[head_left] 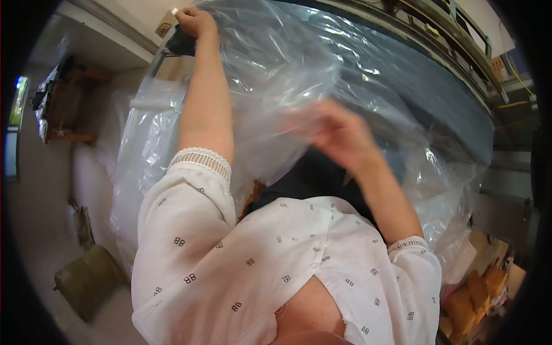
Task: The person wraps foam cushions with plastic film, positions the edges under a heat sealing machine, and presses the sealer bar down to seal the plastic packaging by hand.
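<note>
Clear, glossy plastic sheeting point(276, 63), creased into soft folds, is spread in front of the body over a broad, smooth, dark grey surface point(460, 109). At its upper left edge, the left hand point(198, 23) is curled narrow beside a small white tip point(175, 11); whether film is gripped cannot be told. The right hand point(336, 132) is blurred against the filmy folds, so its grip cannot be told. At lower left, a boxy olive-green padded object point(92, 282) is seen
</note>
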Demonstrator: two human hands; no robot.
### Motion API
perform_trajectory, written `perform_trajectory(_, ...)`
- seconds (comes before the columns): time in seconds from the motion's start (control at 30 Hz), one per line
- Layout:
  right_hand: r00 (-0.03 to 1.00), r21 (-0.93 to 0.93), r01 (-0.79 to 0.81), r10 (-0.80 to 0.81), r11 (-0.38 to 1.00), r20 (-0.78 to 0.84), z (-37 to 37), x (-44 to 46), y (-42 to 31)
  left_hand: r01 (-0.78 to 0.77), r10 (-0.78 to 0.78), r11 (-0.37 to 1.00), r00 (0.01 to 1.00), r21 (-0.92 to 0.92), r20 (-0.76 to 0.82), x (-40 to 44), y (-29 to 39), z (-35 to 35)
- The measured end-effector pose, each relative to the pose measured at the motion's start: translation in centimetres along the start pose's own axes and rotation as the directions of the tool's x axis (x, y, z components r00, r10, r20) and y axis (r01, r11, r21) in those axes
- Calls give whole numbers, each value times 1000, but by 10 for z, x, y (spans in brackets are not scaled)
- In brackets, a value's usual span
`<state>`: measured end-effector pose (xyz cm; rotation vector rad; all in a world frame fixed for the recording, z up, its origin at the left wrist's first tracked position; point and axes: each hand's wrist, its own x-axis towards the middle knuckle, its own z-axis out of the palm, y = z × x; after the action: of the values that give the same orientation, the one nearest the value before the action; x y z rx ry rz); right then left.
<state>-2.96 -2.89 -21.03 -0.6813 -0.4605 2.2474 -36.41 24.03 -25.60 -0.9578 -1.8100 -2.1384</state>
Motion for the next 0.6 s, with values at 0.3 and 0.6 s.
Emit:
perform_trajectory(0.3, 748, -684, 406, -651, 606, -133, -71, -82, -29, -62, 56, 998, 983, 32, 173, 6, -19, 18)
perform_trajectory(0.6, 398, -276, 876, -916, 395, -46, -27, -148, -56, -97, 61, 988, 957, 117, 283, 0, 3, 2)
